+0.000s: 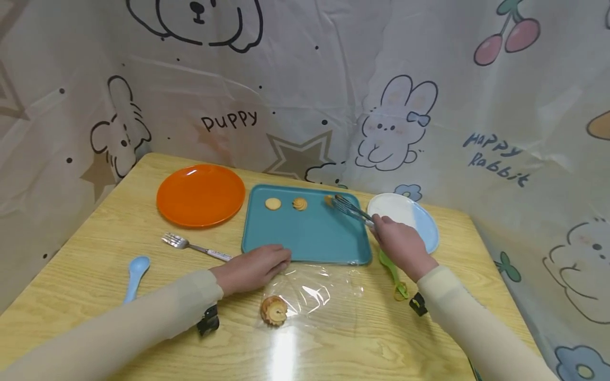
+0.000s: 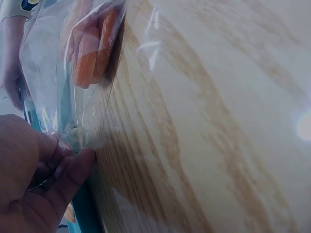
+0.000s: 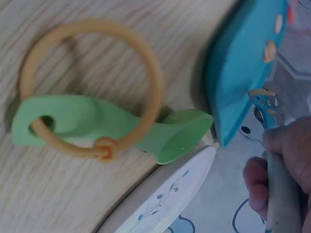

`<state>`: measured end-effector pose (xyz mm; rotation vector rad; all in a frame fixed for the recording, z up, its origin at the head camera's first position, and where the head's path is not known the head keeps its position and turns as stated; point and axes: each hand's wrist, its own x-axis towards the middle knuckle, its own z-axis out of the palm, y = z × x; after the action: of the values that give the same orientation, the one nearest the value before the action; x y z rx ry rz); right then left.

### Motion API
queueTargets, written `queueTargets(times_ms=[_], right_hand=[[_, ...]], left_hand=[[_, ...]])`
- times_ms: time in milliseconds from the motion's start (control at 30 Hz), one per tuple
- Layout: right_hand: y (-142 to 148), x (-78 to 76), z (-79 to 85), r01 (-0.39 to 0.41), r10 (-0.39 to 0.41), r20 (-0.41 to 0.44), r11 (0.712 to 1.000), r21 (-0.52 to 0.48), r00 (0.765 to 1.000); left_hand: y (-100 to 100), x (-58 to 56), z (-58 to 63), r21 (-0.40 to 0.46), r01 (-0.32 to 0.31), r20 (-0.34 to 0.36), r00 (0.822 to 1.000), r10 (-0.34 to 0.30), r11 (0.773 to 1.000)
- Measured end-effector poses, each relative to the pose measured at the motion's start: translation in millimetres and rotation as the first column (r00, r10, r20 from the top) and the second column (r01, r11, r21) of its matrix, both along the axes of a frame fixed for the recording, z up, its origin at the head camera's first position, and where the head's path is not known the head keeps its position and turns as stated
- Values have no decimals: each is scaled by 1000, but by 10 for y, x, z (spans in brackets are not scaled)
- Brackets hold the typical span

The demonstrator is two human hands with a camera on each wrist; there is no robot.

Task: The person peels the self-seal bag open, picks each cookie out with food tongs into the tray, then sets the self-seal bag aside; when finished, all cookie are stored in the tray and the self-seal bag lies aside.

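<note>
My right hand (image 1: 402,243) grips the handle of slotted tongs (image 1: 350,206). The tongs' tips are at a small cookie (image 1: 329,200) near the far right corner of the teal tray (image 1: 305,238). On the tray's left half lie a plain round cookie (image 1: 273,203) and a swirled cookie (image 1: 299,204). At the tray's front edge my left hand (image 1: 252,269) pinches the rim of a clear plastic bag (image 1: 319,296) between thumb and fingers. Golden-brown cookies (image 1: 274,310) sit stacked in the bag's near left corner; they look orange in the left wrist view.
An orange plate (image 1: 201,196) stands at the back left, with a fork (image 1: 190,245) and a light blue spoon (image 1: 138,267) in front. A white-and-blue plate (image 1: 429,230) is right of the tray. Near it lies a green spoon (image 3: 87,119) with an orange ring (image 3: 155,73).
</note>
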<state>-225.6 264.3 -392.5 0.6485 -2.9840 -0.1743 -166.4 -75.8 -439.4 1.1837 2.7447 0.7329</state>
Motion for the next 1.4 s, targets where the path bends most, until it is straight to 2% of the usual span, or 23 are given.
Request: queueTargets(times_ms=[133, 400, 567, 633, 700, 767, 833, 900, 967, 1033, 1100, 1233, 1267, 1300, 1333, 1400], right_hand=[[-31, 24, -48, -13, 19, -73, 997, 80, 997], [-51, 101, -43, -22, 30, -103, 997, 76, 994], [-14, 192, 35, -28, 32, -99, 998, 49, 995], [32, 252, 87, -21, 21, -72, 1000, 2, 997], [100, 317, 148, -8, 7, -5, 996, -91, 1000], [198, 398, 238, 18, 5, 104, 975, -221, 995], [324, 485, 337, 57, 29, 234, 933, -355, 972], [468, 576, 442, 105, 81, 366, 881, -462, 927], [635, 671, 523, 152, 147, 477, 832, -533, 867], [793, 755, 563, 177, 233, 557, 792, -585, 797], [928, 836, 575, 210, 317, 630, 758, -617, 709], [1094, 985, 537, 260, 461, 719, 716, -648, 521], [1110, 1017, 518, 277, 485, 730, 707, -651, 481], [1115, 1044, 500, 288, 506, 737, 699, -655, 447], [1114, 1066, 480, 294, 521, 742, 695, -656, 423], [1095, 1097, 440, 296, 543, 743, 690, -660, 390]], left_hand=[[11, 7, 14, -2, 0, 3, 1000, 0, 1000], [15, -1, 6, 0, 1, 6, 1000, -1, 1000], [4, -4, 5, -4, -2, 9, 1000, 2, 1000], [2, -5, 5, -3, -2, 8, 1000, 2, 1000], [3, -6, 3, -1, -2, 7, 1000, 2, 1000], [4, -6, 1, 0, -1, 6, 1000, 1, 1000], [5, -4, -2, 2, 0, 6, 1000, 0, 1000], [3, -1, -2, 1, -1, 7, 1000, 1, 1000], [9, -3, -3, 0, 1, 8, 1000, -1, 1000], [14, -7, -3, 0, 2, 6, 1000, -2, 1000], [13, -5, 2, -5, 0, 8, 1000, 0, 1000], [16, 2, 11, -11, -5, 8, 1000, 5, 1000], [17, 4, 14, -11, -5, 8, 1000, 5, 1000], [20, 5, 16, -12, -4, 7, 1000, 4, 1000], [22, 7, 19, -12, -3, 7, 1000, 3, 1000], [27, 10, 25, -14, -2, 9, 1000, 2, 1000]])
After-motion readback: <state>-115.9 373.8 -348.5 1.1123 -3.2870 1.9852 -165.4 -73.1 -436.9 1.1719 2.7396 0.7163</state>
